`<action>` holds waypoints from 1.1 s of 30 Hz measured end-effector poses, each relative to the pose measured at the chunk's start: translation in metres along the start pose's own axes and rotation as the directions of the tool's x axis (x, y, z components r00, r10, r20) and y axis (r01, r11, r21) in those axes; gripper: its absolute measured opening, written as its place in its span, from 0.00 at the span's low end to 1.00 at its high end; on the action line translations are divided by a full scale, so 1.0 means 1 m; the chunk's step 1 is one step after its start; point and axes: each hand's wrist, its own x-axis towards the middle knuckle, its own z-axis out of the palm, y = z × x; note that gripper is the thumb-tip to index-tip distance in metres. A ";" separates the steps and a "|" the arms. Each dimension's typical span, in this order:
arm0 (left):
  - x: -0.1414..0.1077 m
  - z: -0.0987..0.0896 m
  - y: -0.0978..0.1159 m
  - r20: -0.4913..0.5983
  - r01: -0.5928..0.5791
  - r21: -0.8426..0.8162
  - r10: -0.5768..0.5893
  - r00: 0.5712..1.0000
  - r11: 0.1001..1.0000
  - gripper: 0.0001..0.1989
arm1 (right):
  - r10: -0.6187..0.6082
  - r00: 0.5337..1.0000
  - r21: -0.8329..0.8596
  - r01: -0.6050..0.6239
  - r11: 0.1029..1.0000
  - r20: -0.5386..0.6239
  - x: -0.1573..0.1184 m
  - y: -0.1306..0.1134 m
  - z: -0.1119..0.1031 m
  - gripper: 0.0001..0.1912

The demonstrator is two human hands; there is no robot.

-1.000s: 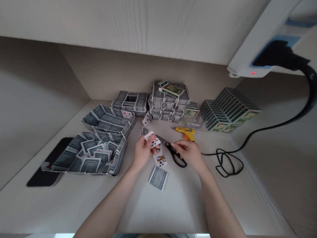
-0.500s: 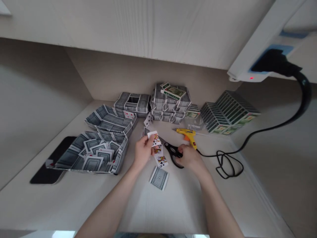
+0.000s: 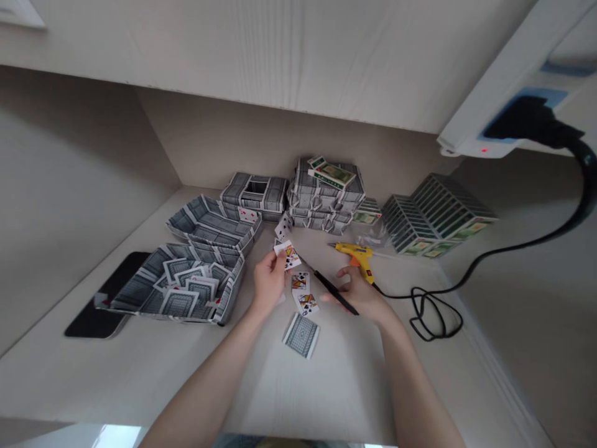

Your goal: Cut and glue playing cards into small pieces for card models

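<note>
Black pips (image 3: 292, 264) mark the held card (image 3: 287, 255), red diamonds (image 3: 247, 214) the tray-wall card (image 3: 249, 216).

Playing card (image 3: 290, 255): white-bordered, spade court face visible, tilted, gripped at its left side by the left hand (image 3: 270, 277). Scissors (image 3: 334, 292): black-handled, seen edge-on, positioned diagonally between the right hand's (image 3: 339, 287) thumb and fingers; blades pointed far-left, near the card. Blade opening was indeterminable.

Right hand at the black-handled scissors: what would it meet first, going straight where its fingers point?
Beyond the black-handled scissors at its fingers, the right hand would probably meet the white face-up picture cards on the pale tabletop; its height is unclear.
</note>
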 end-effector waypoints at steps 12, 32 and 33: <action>0.003 0.001 0.003 -0.002 0.175 -0.226 -0.180 0.984 0.958 0.14 | -0.293 0.951 0.680 0.153 0.717 0.095 -0.013 -0.024 0.027 0.49; 0.000 0.002 0.003 0.036 0.086 -0.113 -0.082 0.996 0.990 0.17 | -0.405 0.887 0.678 0.157 0.718 0.223 -0.006 -0.024 0.026 0.44; 0.000 0.000 0.004 0.010 0.070 -0.088 -0.069 0.998 0.994 0.18 | -0.394 0.891 0.659 0.159 0.735 0.224 -0.007 -0.024 0.026 0.42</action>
